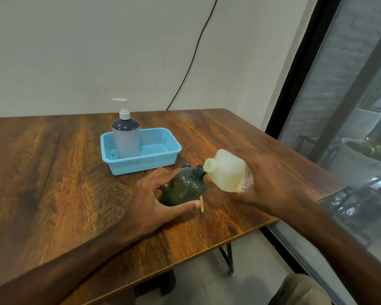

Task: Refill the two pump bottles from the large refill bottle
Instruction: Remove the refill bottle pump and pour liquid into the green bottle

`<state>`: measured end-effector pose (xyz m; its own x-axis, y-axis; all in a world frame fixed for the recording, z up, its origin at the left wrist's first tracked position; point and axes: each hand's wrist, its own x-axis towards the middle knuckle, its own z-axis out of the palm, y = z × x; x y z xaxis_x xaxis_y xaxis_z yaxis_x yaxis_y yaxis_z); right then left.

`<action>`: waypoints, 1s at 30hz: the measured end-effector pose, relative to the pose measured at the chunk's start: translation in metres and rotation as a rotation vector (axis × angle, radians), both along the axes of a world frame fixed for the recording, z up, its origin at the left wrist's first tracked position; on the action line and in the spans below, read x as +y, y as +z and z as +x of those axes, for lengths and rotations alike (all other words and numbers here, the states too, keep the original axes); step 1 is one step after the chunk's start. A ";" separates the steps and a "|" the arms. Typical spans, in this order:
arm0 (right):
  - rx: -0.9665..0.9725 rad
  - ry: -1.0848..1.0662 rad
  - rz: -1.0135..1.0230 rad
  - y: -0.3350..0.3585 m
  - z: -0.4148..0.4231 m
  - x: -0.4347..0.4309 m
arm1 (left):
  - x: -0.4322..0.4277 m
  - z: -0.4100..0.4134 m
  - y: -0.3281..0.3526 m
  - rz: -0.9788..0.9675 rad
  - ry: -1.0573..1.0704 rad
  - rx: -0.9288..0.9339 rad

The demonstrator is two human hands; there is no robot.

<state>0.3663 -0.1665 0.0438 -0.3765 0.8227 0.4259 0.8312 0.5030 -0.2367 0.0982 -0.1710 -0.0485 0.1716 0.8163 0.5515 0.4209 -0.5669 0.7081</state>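
Note:
My left hand [157, 195] grips a dark green bottle [185, 188], tilted on the table with its open threaded neck pointing up and right. My right hand [271, 183] holds the pale yellow refill bottle [226, 170] tipped sideways, its open mouth touching the green bottle's neck. A grey-blue pump bottle [125, 137] with a white pump stands upright in the left part of a light blue basket [158, 157]. A thin yellow strip [202, 204] pokes out from under the green bottle. A dark object [185, 165] lies partly hidden behind it.
The wooden table [53, 172] ends close on the right, beside a large window with plant pots [361, 159] outside. A black cable [194, 51] runs down the wall behind the table. Table legs [228, 256] show below the front edge.

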 end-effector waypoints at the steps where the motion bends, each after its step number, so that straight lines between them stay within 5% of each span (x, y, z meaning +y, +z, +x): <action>1: 0.008 0.005 0.000 0.000 0.000 0.000 | 0.000 0.000 0.000 -0.003 0.000 0.000; 30: -0.053 0.020 -0.001 0.015 -0.006 -0.004 | 0.000 0.000 0.000 0.004 0.022 0.013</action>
<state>0.3604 -0.1701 0.0593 -0.4144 0.8155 0.4040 0.8326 0.5190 -0.1935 0.0978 -0.1707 -0.0484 0.1611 0.8175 0.5529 0.4420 -0.5607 0.7002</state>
